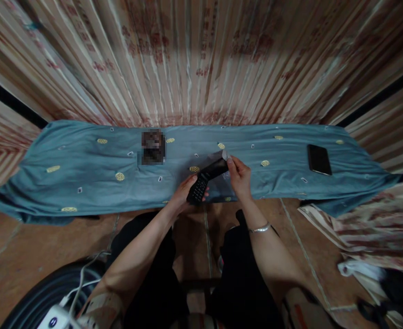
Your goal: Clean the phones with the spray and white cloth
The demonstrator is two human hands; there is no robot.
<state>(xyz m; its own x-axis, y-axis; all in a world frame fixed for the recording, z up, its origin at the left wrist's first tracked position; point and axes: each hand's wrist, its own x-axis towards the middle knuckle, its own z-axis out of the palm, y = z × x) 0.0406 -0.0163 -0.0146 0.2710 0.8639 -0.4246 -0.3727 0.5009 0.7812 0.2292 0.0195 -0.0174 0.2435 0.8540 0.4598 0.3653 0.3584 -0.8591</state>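
From my feed I see both hands meeting over the near edge of the desk, which is draped in a blue-grey cloth dotted with small yellow ovals. The left hand has its grip closed around the lower half of a black flip phone, fingers curled underneath so that the keypad faces up toward the camera. The phone is hinged open, its upper half angled up and to the right. The right hand holds its grip narrow, thumb and fingertips pinched on a small pale piece at the far tip of the phone's upper half; I cannot tell what that piece is, nor whether it is attached to the phone. The phone sits just left of the scene's centre, lifted slightly above the cloth, with a thin clear sheet showing beneath it. A silver bracelet circles the right wrist. Well apart to the right, a dark smartphone lies flat on the cloth. Farther left on the cloth is a small blurred-out dark item. Behind the desk hangs a pleated, patterned curtain. At the near left lies a white cable.
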